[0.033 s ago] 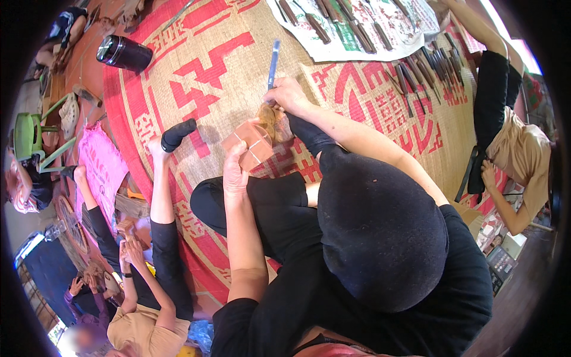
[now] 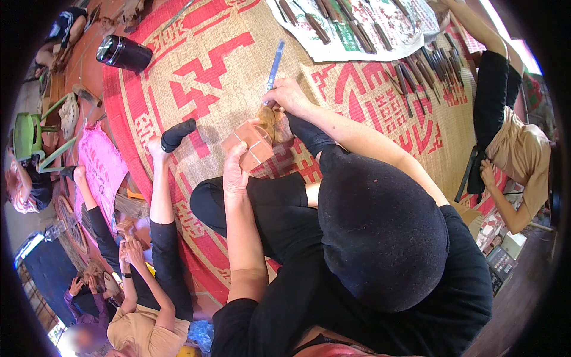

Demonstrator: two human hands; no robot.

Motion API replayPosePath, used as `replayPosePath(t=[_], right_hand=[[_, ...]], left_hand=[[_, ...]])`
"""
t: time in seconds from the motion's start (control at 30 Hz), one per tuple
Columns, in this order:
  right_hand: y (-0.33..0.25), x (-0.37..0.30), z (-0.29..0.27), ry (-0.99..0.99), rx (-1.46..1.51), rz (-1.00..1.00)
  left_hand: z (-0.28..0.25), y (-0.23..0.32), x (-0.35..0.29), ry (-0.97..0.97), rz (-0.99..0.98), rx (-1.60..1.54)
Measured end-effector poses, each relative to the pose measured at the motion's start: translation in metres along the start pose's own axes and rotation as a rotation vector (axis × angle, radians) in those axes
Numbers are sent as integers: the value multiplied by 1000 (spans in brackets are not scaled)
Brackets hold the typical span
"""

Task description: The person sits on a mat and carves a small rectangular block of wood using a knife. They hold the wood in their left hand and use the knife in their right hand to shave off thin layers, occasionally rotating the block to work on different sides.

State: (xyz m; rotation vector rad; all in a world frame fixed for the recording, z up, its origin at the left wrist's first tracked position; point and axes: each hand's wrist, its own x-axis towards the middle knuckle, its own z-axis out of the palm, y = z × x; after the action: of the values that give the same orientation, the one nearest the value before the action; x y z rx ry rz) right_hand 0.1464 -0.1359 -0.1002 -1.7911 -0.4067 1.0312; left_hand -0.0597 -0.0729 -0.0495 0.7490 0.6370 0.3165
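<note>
My left hand [image 2: 236,163] is closed on a reddish-brown wooden block [image 2: 253,150], thumb on top. Pale lines cross the block's upper face. Beyond the block, my right hand [image 2: 285,96] grips a slim blue pencil-shaped stick [image 2: 275,64], whose long end points up and away. The stick's lower end is hidden by the fingers. Just below that hand sits a rounded yellow-brown wooden piece [image 2: 270,122], close against the block's far corner. Whether the two wooden pieces touch, I cannot tell.
Several wood-handled carving tools [image 2: 361,37] lie on a white printed sheet [image 2: 333,50], with more tools [image 2: 425,68] on the patterned mat [image 2: 226,83]. A black canister [image 2: 125,53] lies at far left. Co-workers sit left and right; one on the left holds a wooden block [image 2: 126,226].
The free end of the blue stick has tilted slightly to the right. My left hand and the wooden block stay in place.
</note>
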Motion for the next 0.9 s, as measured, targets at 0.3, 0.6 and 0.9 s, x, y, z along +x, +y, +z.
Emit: replayPosePath(t=[0.3,0.6,0.9], right_hand=[[-1,1,2,88,-122,-46],[-1,-8,6,45,-293,-211],[-2,-14,6,-60,-81,-101]], left_hand=[[-17,-8,5,46,-24,2],[-16,-6,5,4,-19,-42],[-4,1,2,-29,-12,-20]])
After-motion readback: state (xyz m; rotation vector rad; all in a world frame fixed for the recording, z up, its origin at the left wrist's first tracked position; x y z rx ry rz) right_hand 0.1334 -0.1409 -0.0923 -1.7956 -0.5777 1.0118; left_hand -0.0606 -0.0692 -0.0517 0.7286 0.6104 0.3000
